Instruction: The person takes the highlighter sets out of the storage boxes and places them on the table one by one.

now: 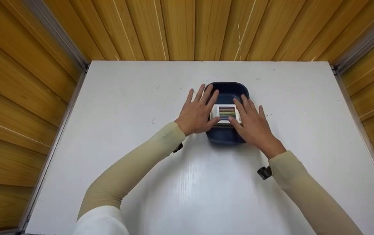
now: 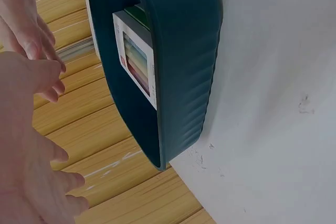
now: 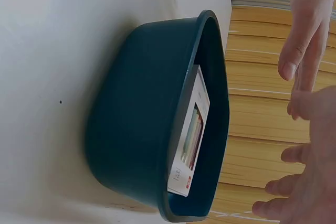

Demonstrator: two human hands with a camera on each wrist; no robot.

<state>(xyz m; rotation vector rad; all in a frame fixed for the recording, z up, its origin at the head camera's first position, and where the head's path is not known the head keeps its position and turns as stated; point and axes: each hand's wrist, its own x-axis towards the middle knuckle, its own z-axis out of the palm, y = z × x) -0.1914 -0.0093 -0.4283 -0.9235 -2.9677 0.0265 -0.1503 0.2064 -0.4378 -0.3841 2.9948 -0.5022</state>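
A dark blue-green plastic basin (image 1: 226, 137) stands on the white table. Inside it lies a white box (image 1: 227, 113) whose window shows a row of coloured sticks. A dark green edge (image 2: 137, 15) shows beside the box in the left wrist view. My left hand (image 1: 195, 115) is over the basin's left side, fingers straight and spread. Over the right side, my right hand (image 1: 254, 125) has its fingers extended too. Both wrist views show the hands above the basin's rim, apart from the box (image 3: 190, 137) and holding nothing.
The white table (image 1: 134, 98) extends around the basin on all sides. Wood-panelled walls (image 1: 180, 29) rise behind it and at both sides, with grey metal rails (image 1: 56, 29) at the corners. Small dark cameras (image 1: 264, 173) are strapped at the wrists.
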